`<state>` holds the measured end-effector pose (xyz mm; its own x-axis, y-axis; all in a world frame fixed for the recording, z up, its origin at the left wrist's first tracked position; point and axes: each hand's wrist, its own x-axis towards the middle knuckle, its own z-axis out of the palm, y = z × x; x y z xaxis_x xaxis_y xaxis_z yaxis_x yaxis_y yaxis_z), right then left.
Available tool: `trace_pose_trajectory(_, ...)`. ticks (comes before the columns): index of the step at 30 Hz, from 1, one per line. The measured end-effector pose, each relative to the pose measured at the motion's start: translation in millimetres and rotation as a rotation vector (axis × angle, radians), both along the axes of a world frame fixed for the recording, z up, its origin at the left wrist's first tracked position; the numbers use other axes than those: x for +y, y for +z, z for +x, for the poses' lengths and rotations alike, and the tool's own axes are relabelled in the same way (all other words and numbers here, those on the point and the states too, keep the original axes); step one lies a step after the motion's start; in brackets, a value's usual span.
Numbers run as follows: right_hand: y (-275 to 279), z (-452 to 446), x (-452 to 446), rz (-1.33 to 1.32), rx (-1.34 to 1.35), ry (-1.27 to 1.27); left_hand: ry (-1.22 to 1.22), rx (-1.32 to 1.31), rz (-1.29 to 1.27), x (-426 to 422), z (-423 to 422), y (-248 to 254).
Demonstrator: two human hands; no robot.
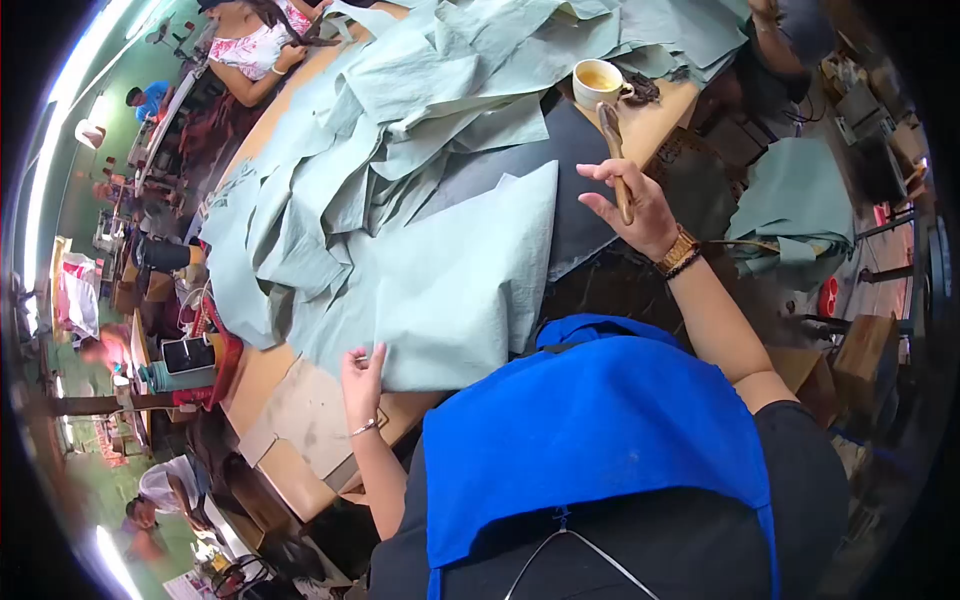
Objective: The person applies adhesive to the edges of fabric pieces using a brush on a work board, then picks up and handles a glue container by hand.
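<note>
Green sheets (420, 130) are heaped over most of the table (297, 483) in front of you, creased and overlapping. Front sheet (450, 300) is the nearest one, lying fairly flat, its near edge just ahead of your apron (600, 430).

Your left hand (362, 385) is at that sheet's near left corner, thumb against the edge. Thumb and forefinger are parted; can't tell what the other fingers do. Bracelet on that wrist.

Your right hand (640, 205) is up, well apart from the left, holding a wooden-handled tool (612, 150) that slants across the hand. Thumb and forefinger stick out, spread from each other; can't see exactly how the rest grip it. Watch (678, 252) on that wrist.

Cup (590, 94) sits just beyond the tool's far end, yellow stuff inside, dark clump (646, 90) beside it. Dark sheet (575, 150) shows between the front sheet and your right hand. Board (315, 420) lies left of your left hand. More green material (795, 195) is bundled off to your right. Person in a floral top (250, 50) is at the far left.
</note>
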<state>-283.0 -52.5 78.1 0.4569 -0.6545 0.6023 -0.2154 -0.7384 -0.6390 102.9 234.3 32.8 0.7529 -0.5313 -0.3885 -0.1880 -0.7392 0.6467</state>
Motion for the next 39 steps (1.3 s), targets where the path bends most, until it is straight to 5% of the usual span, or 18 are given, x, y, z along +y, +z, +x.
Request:
trace_pose_trajectory(3, 1, 5, -7, 0.039, 0.054, 0.004, -0.041, -0.118, -0.056, -1, -6, 16)
trace_pose_trajectory(6, -3, 6, -12, 0.121, 0.132, -0.067, -0.213, -0.544, -0.223, -33, -6, 16)
trace_pose_trajectory(8, -11, 5, -12, 0.176, 0.124, -0.057, -0.467, -0.69, -0.342, -83, -9, 20)
trace_pose_trajectory(12, -17, 9, -9, 0.122, 0.04, -0.028, -0.809, -0.699, -0.508, -199, -56, 2)
trace_pose_trajectory(15, -15, -1, -6, 0.081, 0.044, -0.059, -0.97, -0.642, -0.151, -240, -88, 4)
trace_pose_trajectory(18, -8, -26, 1, 0.087, 0.019, -0.157, -1.118, -0.529, -0.086, -253, -92, 4)
trace_pose_trajectory(23, 2, -71, 14, 0.199, -0.096, -0.324, -1.22, -0.236, -0.71, -234, -133, 89)
trace_pose_trajectory(27, 17, -86, 21, 0.357, -0.238, -0.185, -1.392, -0.255, -0.828, -205, -153, 197)
trace_pose_trajectory(32, 16, -74, 16, 0.216, -0.202, -0.014, -1.159, -0.275, -1.013, -175, -114, 246)
trace_pose_trajectory(33, 15, -68, 16, 0.174, -0.213, 0.027, -1.036, -0.109, -1.098, -173, -99, 242)
trace_pose_trajectory(39, 17, -14, 23, 0.277, -0.234, 0.2, -0.823, -0.366, -1.206, -147, -49, 252)
